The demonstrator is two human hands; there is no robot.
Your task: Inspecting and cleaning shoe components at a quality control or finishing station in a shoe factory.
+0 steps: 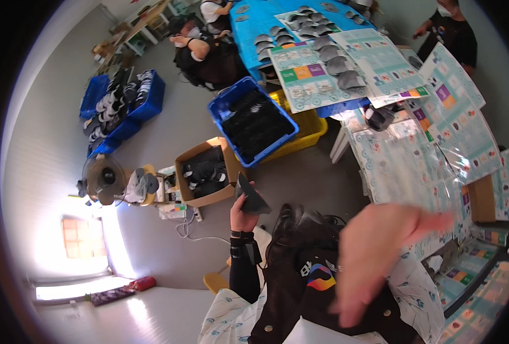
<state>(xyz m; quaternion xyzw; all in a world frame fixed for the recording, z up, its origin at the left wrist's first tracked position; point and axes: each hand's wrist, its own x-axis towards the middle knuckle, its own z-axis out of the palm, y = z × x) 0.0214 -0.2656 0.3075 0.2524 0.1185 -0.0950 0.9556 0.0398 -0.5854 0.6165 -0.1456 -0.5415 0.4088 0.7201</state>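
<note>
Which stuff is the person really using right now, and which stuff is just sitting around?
In use:
- left hand holding a dark flat piece
- right hand, blurred, over the printed sheets
- cardboard box of dark pieces, nearest the left hand

Sitting around:
- blue crate
- yellow crate
- fan

Blue crate (pixel 230 103) of black pieces, yellow basket (pixel 312 129), brown cardboard box (pixel 192 155), blue tabletop (pixel 254 23)
</note>
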